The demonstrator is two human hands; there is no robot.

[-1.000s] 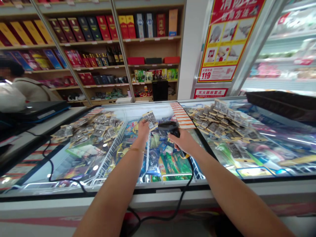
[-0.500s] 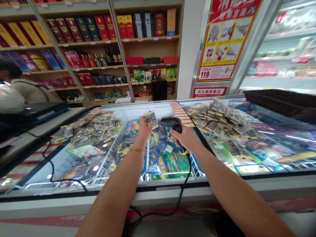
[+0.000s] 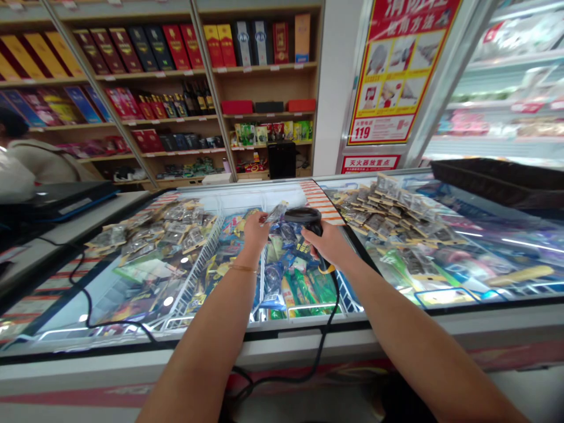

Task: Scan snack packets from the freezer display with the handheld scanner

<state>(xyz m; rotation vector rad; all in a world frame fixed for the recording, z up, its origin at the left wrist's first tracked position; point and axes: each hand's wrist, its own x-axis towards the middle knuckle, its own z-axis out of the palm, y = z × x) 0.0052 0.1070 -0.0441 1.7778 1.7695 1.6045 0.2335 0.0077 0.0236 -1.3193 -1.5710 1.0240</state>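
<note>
My left hand (image 3: 256,230) pinches a small clear packet (image 3: 277,211) with a tan edge, tilted so that it shows nearly edge-on. Wrapped round the grip of a black handheld barcode scanner (image 3: 304,216) is my right hand (image 3: 326,239). The scanner's head faces left, close beside the packet, and its black cable (image 3: 328,329) runs down over the freezer's front edge. Similar packets lie in one pile (image 3: 170,226) on the glass to the left and in another pile (image 3: 392,211) to the right.
Under the glass lid of the chest freezer (image 3: 259,349) are wire baskets with colourful frozen packs (image 3: 304,288). A dark tray (image 3: 489,182) rests at the right. Shelves of boxes (image 3: 259,64) stand behind. At the far left a person (image 3: 39,155) is near a black device (image 3: 73,197).
My left hand has turned the packet from facing me to nearly edge-on. The scanner stays in my right hand, almost unmoved. The view has shifted slightly.
</note>
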